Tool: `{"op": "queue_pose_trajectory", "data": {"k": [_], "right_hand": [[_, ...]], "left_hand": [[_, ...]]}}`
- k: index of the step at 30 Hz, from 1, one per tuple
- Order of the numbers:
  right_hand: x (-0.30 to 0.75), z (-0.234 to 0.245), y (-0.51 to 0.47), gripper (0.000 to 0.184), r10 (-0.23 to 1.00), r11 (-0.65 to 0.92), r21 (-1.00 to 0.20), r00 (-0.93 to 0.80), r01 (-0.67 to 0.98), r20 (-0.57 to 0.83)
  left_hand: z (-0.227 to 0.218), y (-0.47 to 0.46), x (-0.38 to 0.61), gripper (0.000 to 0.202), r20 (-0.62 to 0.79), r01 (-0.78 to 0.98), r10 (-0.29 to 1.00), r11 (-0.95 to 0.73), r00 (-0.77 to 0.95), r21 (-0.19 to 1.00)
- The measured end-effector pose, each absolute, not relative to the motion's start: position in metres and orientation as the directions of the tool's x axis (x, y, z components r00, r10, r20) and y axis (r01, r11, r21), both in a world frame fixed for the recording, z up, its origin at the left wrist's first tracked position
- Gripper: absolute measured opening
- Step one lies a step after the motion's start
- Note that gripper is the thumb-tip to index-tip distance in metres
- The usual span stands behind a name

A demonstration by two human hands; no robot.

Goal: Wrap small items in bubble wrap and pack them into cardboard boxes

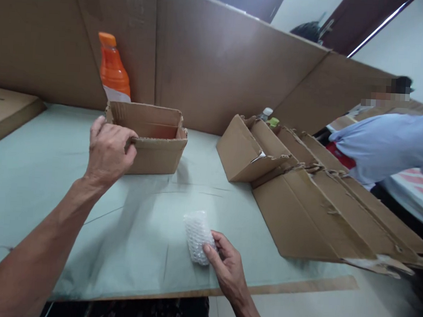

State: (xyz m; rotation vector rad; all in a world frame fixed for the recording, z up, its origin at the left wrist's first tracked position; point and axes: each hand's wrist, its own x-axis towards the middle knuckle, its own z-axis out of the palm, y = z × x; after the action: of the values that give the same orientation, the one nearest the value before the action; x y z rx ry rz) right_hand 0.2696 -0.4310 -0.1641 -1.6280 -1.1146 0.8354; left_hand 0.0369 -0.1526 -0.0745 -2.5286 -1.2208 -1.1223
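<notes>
My left hand [111,146] grips the near left rim of a small open cardboard box [153,156] towards the back of the table. The fingers are bent over the edge, and the box's floor is out of sight. Lower down, my right hand [227,263] pinches a small bubble-wrapped packet [197,238] between thumb and fingers, close above the table cover. What the wrap contains cannot be made out. Behind the box stands an orange bottle [114,70] with an orange cap.
Several open cardboard boxes [315,216] crowd the right side, with bottle tops [267,113] showing behind. A flat cardboard piece [8,112] lies at far left. Tall cardboard panels [231,60] line the back of the pale green table cover [150,240]. Another person [393,144] bends over at right.
</notes>
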Motion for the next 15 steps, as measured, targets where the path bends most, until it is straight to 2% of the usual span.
{"op": "queue_pose_trajectory", "data": {"k": [4, 9, 12, 15], "right_hand": [[0.292, -0.140, -0.427, 0.031, 0.895, -0.058, -0.911, 0.425, 0.409, 0.134], [0.309, -0.076, -0.413, 0.025, 0.790, 0.152, -0.812, 0.424, 0.564, 0.443], [0.299, -0.033, -0.391, 0.021, 0.757, 0.279, -0.675, 0.276, 0.683, 0.592], [0.276, 0.000, -0.354, 0.010, 0.782, 0.382, -0.404, -0.058, 0.832, 0.620]], "left_hand": [[-0.082, -0.178, 0.020, 0.019, 0.725, 0.620, 0.528, -0.764, 0.442, 0.179], [-0.083, -0.258, -0.008, 0.019, 0.679, 0.558, 0.549, -0.794, 0.487, 0.242], [-0.084, -0.293, -0.020, 0.021, 0.665, 0.553, 0.558, -0.794, 0.497, 0.253], [-0.088, -0.307, -0.025, 0.018, 0.678, 0.539, 0.563, -0.793, 0.472, 0.283]]}}
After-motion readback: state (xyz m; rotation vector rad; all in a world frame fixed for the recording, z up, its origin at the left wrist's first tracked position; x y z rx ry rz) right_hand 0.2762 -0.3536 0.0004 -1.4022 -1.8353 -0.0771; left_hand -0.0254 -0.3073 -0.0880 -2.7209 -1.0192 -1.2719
